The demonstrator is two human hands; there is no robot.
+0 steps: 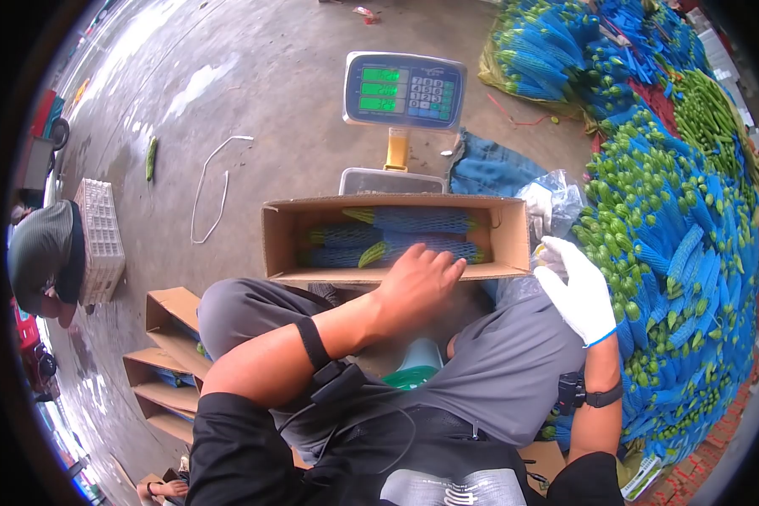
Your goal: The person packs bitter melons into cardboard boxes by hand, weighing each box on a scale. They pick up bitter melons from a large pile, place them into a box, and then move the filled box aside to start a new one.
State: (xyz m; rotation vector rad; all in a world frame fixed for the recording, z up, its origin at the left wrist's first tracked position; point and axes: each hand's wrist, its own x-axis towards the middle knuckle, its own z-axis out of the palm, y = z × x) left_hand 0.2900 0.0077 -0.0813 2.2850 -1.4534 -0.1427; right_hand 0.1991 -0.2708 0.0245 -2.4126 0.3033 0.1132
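A cardboard box (pixel 508 232) lies across in front of my knees, open side up. Inside are several long green gourds in blue mesh sleeves (pixel 426 221). My bare left hand (pixel 422 281) reaches over the near wall, its fingers stretched out with the tips at the nearest sleeved gourd (pixel 443 250); it does not grip it. At the box's right end is my right hand (pixel 580 291) in a white glove, thumb and fingers apart, beside the wall and a clear plastic bag (pixel 565 201). Whether its fingertips touch the bag is hard to tell.
Behind the box stands a digital scale (pixel 403 91) with lit green digits. A large heap of blue-sleeved gourds (pixel 675 253) fills the right side. More boxes (pixel 164 384) lie at left, near a white crate (pixel 101 240) and a bending person (pixel 46 257).
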